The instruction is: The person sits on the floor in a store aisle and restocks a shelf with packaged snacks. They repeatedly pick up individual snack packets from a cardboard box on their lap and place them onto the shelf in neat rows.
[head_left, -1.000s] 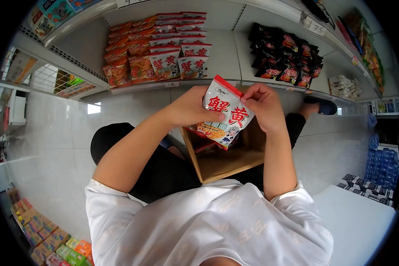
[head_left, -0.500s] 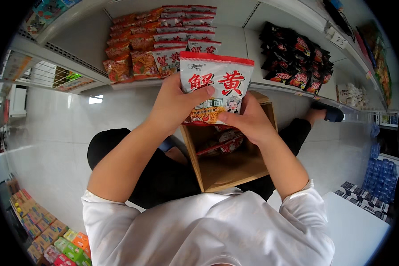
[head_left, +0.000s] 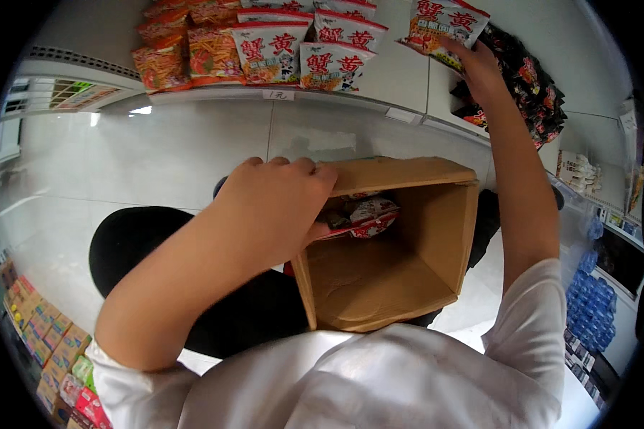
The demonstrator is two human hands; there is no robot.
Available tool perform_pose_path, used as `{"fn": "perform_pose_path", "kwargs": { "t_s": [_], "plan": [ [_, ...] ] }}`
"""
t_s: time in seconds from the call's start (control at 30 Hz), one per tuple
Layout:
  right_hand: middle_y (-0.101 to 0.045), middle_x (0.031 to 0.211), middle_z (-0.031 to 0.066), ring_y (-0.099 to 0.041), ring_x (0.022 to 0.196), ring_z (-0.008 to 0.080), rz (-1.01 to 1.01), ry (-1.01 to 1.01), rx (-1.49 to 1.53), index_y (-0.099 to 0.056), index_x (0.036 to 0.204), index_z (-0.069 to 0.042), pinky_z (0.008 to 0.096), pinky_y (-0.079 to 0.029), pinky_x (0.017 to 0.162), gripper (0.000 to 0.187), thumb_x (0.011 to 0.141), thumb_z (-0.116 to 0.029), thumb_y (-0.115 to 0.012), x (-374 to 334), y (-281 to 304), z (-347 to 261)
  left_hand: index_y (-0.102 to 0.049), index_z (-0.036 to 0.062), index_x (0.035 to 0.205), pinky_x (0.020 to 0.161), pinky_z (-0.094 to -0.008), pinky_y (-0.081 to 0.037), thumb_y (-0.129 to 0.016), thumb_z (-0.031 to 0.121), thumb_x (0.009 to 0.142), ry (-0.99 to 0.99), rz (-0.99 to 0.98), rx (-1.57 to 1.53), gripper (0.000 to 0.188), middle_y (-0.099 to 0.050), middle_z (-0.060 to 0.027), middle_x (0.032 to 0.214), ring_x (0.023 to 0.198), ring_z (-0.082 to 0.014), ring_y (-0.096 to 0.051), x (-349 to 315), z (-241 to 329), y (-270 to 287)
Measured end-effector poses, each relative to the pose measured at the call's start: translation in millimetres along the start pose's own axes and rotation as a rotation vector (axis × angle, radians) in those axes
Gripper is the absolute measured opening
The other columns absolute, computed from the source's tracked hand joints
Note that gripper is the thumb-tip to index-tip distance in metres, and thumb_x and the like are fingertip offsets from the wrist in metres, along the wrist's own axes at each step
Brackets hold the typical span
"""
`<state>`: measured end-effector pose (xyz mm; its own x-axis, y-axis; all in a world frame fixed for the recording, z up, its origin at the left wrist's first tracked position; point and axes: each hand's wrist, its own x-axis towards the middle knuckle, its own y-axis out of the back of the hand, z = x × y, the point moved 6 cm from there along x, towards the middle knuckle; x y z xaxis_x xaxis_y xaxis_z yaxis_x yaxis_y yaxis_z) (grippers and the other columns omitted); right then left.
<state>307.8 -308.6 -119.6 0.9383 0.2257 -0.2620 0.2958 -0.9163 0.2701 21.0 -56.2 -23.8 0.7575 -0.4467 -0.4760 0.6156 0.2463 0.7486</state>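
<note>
My right hand (head_left: 481,70) reaches out to the shelf and pinches the lower edge of a white and red snack bag (head_left: 444,25), upright in front of a heap of black bags (head_left: 526,86). My left hand (head_left: 272,204) is closed over the far left corner of an open cardboard box (head_left: 429,268), its thumb on the inner side. A few red and white bags (head_left: 372,217) lie in the far end of the box, partly hidden by that hand. The box stands between my legs.
Rows of white snack bags (head_left: 334,66) and orange ones (head_left: 213,53) stand on the shelf, left of the held bag. White packs (head_left: 579,171) sit farther right. Blue water bottles (head_left: 590,300) are stacked at the right, and cartons (head_left: 46,336) at the lower left.
Both hands held a snack bag over the box before. The right hand has carried it forward and right to the shelf; the left has let go and come down onto the box rim.
</note>
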Motion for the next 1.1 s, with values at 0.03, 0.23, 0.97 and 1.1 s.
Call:
{"fn": "perform_pose_path", "kwargs": {
  "t_s": [0.03,0.23,0.97,1.1],
  "plan": [
    [-0.061,0.123,0.0094,-0.052,0.119,0.0217,0.032,-0.026,-0.001,-0.054,0.125,-0.001,0.0405,-0.04,0.101,0.056,0.079,-0.021,-0.08,8.9,-3.8,9.7,-0.055,0.0025,0.12,0.085,-0.0443,-0.051,-0.065,0.021,0.085,0.019,0.007,0.078,0.041,-0.066,-0.0155,0.104,0.099,-0.0356,-0.064,2.1,-1.1,-1.5],
    [-0.062,0.118,0.0066,-0.054,0.114,0.021,0.161,-0.228,-0.071,-0.059,0.117,-0.005,0.0416,-0.041,0.095,0.048,0.078,-0.021,-0.081,80.1,2.9,91.6,-0.057,0.0045,0.107,0.081,-0.0429,-0.051,-0.056,0.008,0.082,0.011,0.003,0.088,0.025,-0.066,-0.0122,0.089,0.088,-0.0326,-0.066,17.7,-12.0,-5.4],
    [-0.066,0.112,0.0147,-0.065,0.098,0.0228,-0.081,1.046,-1.016,-0.05,0.128,0.001,0.0304,-0.058,0.086,0.043,0.089,-0.003,-0.067,257.8,12.2,110.5,-0.057,0.0033,0.106,0.081,-0.0413,-0.051,-0.057,0.009,0.08,-0.044,0.033,-0.025,0.026,-0.064,-0.0126,0.097,0.088,-0.0298,-0.065,33.1,-38.1,20.5],
    [-0.065,0.114,0.014,-0.064,0.102,0.0234,0.165,0.023,-0.423,-0.048,0.134,-0.001,0.0347,-0.056,0.092,0.045,0.091,-0.005,-0.064,189.8,-25.8,50.2,-0.058,0.0048,0.105,0.08,-0.0426,-0.052,-0.056,0.009,0.083,0.001,0.065,-0.005,0.023,-0.066,-0.0122,0.093,0.088,-0.0317,-0.066,32.3,-36.2,14.7]
  ]
}}
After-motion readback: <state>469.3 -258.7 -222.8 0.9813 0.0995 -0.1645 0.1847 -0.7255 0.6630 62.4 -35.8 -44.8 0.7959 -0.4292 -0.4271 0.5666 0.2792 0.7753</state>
